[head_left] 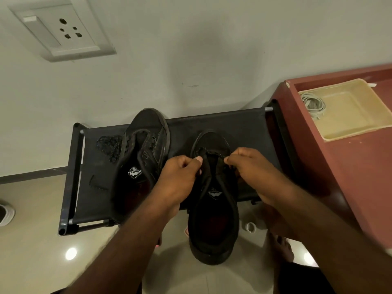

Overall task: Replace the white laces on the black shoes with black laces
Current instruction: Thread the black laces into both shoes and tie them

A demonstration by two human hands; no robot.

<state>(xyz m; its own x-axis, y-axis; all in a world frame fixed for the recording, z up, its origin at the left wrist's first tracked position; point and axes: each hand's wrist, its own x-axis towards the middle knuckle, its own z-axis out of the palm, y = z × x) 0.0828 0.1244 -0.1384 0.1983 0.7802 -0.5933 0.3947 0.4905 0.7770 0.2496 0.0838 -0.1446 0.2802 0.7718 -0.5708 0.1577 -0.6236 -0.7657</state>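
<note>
Pale wall point(212, 49) stands behind a black cloth shoe rack point(244, 124). On the rack we see two shoes. The right black shoe point(214, 219) has its heel hanging over the near edge. Our left hand point(180, 177) and our right hand point(254, 168) each pinch the thin black lace point(209, 152) at the shoe's far holes. The left black shoe point(142, 158) lies beside it, with a loose black lace bundle point(109, 146) on its left. Coiled white laces point(314, 103) sit in a cream plastic tray point(350, 115) on the red-brown worktop point(360, 166), far right.
</note>
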